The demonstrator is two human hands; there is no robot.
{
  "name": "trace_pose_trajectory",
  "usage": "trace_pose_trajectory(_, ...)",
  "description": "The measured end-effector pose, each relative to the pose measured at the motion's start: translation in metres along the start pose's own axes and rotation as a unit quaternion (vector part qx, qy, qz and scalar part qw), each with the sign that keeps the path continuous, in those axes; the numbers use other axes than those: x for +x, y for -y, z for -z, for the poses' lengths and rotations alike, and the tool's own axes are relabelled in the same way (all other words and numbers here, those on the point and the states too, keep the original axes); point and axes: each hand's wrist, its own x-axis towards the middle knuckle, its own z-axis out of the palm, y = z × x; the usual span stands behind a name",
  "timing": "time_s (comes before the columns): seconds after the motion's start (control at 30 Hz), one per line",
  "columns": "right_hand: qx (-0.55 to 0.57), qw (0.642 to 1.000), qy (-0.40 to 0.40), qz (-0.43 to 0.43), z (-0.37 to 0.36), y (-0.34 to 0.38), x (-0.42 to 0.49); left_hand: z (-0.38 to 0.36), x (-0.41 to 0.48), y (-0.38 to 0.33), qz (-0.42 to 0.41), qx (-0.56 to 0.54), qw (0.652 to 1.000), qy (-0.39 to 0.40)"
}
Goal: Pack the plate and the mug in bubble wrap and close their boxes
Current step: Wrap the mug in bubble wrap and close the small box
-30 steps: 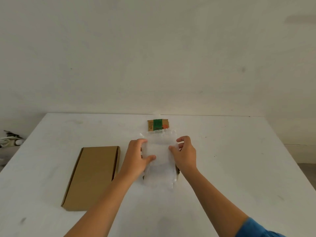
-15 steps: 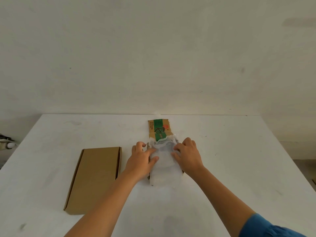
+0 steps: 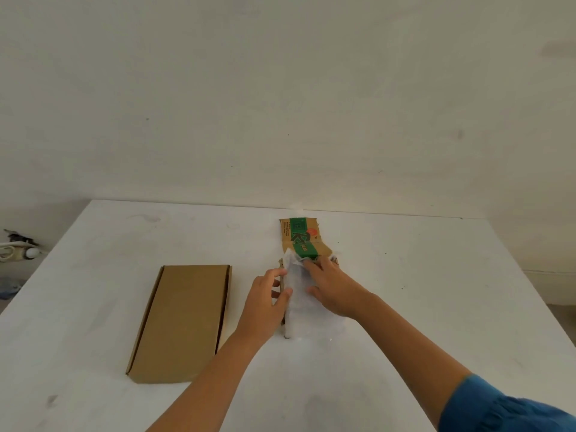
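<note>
A small brown box with a green printed band (image 3: pixel 301 238) lies at the middle of the white table (image 3: pixel 405 275), its lid flap open toward the far side. A bundle of clear bubble wrap (image 3: pixel 297 285) sits in the box; what it covers is hidden. My right hand (image 3: pixel 332 286) lies flat on top of the wrap, fingers pointing at the lid flap. Beside it, my left hand (image 3: pixel 266 304) grips the box's left wall, thumb against the wrap. A flat plain brown box (image 3: pixel 184 321) lies shut to the left, untouched.
A white wall stands right behind the table's far edge. Off the table's left edge, a white power strip with cables (image 3: pixel 15 249) lies lower down. A blue sleeve (image 3: pixel 505 410) covers my right upper arm.
Both hands have pushed the bubble-wrap bundle down into the small box. My right hand moved from the bundle's right side onto its top. The green lid flap now shows more.
</note>
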Motion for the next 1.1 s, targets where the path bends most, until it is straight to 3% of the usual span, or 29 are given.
trace_pose_trajectory(0.13,0.036,0.999,-0.011,0.016,0.011,0.001,-0.001,0.000,-0.005,0.003,0.018,-0.023,0.999,0.017)
trace_pose_trajectory(0.27,0.007,0.997,-0.005,0.073,0.009,0.002,-0.009,-0.005,-0.004,0.003,0.005,-0.030,0.999,-0.028)
trace_pose_trajectory(0.4,-0.067,0.994,0.015,0.084,0.002,-0.002,0.004,-0.007,-0.005,0.003,0.009,-0.050,0.997,-0.050)
trace_pose_trajectory(0.67,-0.225,0.969,0.054,0.089,0.001,0.002,0.021,-0.001,-0.016,0.010,0.020,-0.096,0.995,0.014)
trace_pose_trajectory(0.73,-0.203,0.972,0.089,0.080,0.007,0.003,0.024,0.000,-0.015,0.008,0.025,-0.103,0.994,0.011)
trace_pose_trajectory(0.9,0.027,0.983,0.170,0.068,0.024,0.005,0.012,0.002,-0.016,0.007,0.035,-0.128,0.991,0.021)
trace_pose_trajectory(1.1,-0.027,0.990,0.129,0.052,0.005,0.000,0.008,0.003,-0.014,0.007,0.062,-0.161,0.985,0.033)
